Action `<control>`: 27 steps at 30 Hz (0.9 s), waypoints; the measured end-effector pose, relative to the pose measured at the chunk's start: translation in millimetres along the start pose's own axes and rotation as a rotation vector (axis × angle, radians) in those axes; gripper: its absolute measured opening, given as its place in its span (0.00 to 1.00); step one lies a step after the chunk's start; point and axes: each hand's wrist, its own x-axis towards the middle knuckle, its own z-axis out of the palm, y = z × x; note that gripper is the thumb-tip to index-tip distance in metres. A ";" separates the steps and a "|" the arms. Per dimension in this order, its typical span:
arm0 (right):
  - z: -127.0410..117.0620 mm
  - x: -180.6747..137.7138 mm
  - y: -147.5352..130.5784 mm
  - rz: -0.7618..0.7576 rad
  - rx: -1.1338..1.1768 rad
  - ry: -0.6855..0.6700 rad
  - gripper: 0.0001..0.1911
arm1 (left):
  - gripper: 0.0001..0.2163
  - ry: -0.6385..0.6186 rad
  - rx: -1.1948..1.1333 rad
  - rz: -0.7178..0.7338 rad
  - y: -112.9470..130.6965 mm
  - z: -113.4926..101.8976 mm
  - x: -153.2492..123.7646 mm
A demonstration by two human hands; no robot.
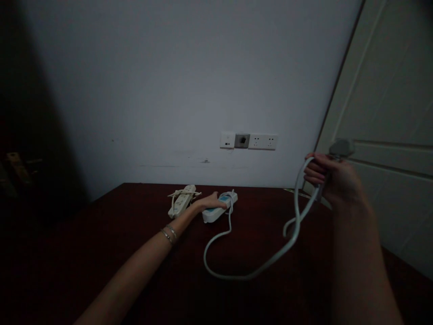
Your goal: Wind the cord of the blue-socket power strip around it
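Note:
My left hand (210, 201) reaches far across the dark red table (101, 253) and lies on a white power strip with a blue label (220, 207), fingers laid over it. The strip's grey-white cable (237, 270) curves over the table and rises to my right hand (333, 179), which is raised at the right and closed round the cable just below its plug (341, 147). A loop of the cable hangs under that hand. A second white power strip (181, 201), wrapped in its own cord, lies just left of my left hand.
A row of wall sockets (249, 140) sits on the pale wall above the table's far edge. A light panelled door (389, 135) stands at the right. The left side of the room is dark, with a dim object (15, 167) there.

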 end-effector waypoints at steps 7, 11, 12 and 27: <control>22.1 6.4 30.4 0.269 -0.351 -0.169 0.13 | 0.34 0.131 -0.342 0.265 17.0 -52.4 -35.9; 33.4 5.9 47.2 0.343 -0.684 -0.340 0.13 | 0.35 0.195 -0.409 0.351 32.0 -68.6 -57.2; 34.7 6.9 51.9 0.348 -0.744 -0.399 0.12 | 0.35 0.214 -0.426 0.377 35.0 -71.3 -62.1; 89.8 -1.5 70.7 0.002 -0.864 -0.569 0.13 | 0.33 0.269 -0.724 0.316 47.8 -57.8 -73.3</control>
